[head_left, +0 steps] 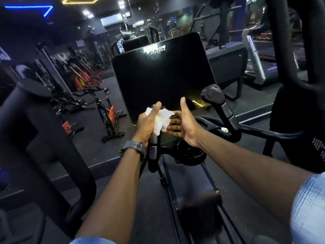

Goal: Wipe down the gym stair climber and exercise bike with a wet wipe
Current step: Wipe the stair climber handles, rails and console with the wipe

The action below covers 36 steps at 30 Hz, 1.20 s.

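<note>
The wet wipe is in the middle of the frame, white and crumpled, pressed against the top of an upright black handle of the exercise machine. The left hand grips this handle, its fingers curled around the bar and the wipe, the thumb pointing up. A dark watch sits on the left wrist. The right hand is just beside it, palm turned to the left, with straight fingers touching the loose right edge of the wipe and the thumb raised; it does not clench anything.

Behind the hands stands a large black console screen with a white logo near its top edge. To the right of the screen, a second handle with a round black cap rises from the machine. Below the right wrist there is a round black cup holder.

At the left of the frame, orange and black spin bikes stand on the dark floor. A treadmill is at the upper right.
</note>
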{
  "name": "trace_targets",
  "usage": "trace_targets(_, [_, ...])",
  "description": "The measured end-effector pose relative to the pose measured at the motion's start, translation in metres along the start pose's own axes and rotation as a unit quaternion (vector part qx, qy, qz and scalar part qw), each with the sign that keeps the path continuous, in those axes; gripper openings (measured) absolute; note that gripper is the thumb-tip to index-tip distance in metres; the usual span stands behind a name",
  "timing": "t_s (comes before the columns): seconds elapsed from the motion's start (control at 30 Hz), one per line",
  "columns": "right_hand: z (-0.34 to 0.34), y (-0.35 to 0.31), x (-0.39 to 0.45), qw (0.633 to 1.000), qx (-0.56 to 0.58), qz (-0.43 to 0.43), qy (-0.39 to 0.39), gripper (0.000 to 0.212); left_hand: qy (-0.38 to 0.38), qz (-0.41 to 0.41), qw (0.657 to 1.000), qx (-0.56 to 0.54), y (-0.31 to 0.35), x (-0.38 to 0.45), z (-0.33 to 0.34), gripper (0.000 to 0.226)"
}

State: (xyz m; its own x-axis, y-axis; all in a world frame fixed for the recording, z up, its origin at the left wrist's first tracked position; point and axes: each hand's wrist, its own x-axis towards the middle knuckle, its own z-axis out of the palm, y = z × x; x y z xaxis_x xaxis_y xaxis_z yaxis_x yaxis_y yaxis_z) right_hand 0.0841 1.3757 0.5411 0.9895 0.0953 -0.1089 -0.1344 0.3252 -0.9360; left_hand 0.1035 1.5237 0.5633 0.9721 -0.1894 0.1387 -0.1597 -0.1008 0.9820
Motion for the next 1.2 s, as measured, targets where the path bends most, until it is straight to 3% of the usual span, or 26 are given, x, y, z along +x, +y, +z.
trace_targets(0.13, [0.006,-0.004,0.0,0.999,-0.017,-0.014,-0.025,0.088,-0.073,0.0,0.997,0.007,-0.006,-0.009,-0.01,0.059])
trace_targets(0.23, [0.007,-0.008,0.002,1.0,-0.019,-0.016,-0.009,0.086,-0.011,0.062,0.997,0.053,0.0,-0.006,-0.006,0.06])
trace_targets(0.3, [0.008,-0.009,0.003,1.0,-0.016,-0.017,-0.009,0.086,0.06,0.089,0.984,0.14,0.009,0.001,0.001,0.061])
trace_targets(0.4, [0.008,-0.008,0.003,1.0,-0.002,-0.026,0.007,0.084,0.13,0.115,0.941,0.29,0.026,0.007,0.014,0.055])
trace_targets(0.5, [0.007,-0.005,0.003,1.0,0.01,-0.023,0.016,0.078,0.167,0.137,0.866,0.45,0.04,0.009,0.029,0.037])
trace_targets(0.6, [0.008,-0.004,0.001,1.0,0.014,-0.014,-0.008,0.089,0.172,0.168,0.828,0.507,0.037,0.009,0.034,0.023])
trace_targets(0.77, [0.015,-0.003,-0.004,0.998,0.014,-0.009,-0.056,0.087,0.237,0.189,0.86,0.41,0.009,-0.005,0.03,0.042])
trace_targets(0.83, [0.014,0.004,-0.004,0.997,0.0,0.008,-0.075,0.089,0.258,0.144,0.892,0.343,-0.005,-0.015,0.028,0.051])
trace_targets(0.93, [0.012,0.021,-0.003,0.993,-0.055,0.051,-0.089,0.101,0.257,0.061,0.917,0.3,-0.039,-0.031,0.02,0.046])
trace_targets(1.03, [0.013,0.031,-0.003,0.989,-0.088,0.068,-0.101,0.103,0.237,0.029,0.925,0.297,-0.052,-0.035,0.014,0.043])
trace_targets(1.2, [0.026,0.008,-0.005,0.997,-0.038,-0.01,-0.074,0.086,0.26,0.067,0.924,0.273,-0.001,-0.016,0.028,0.042])
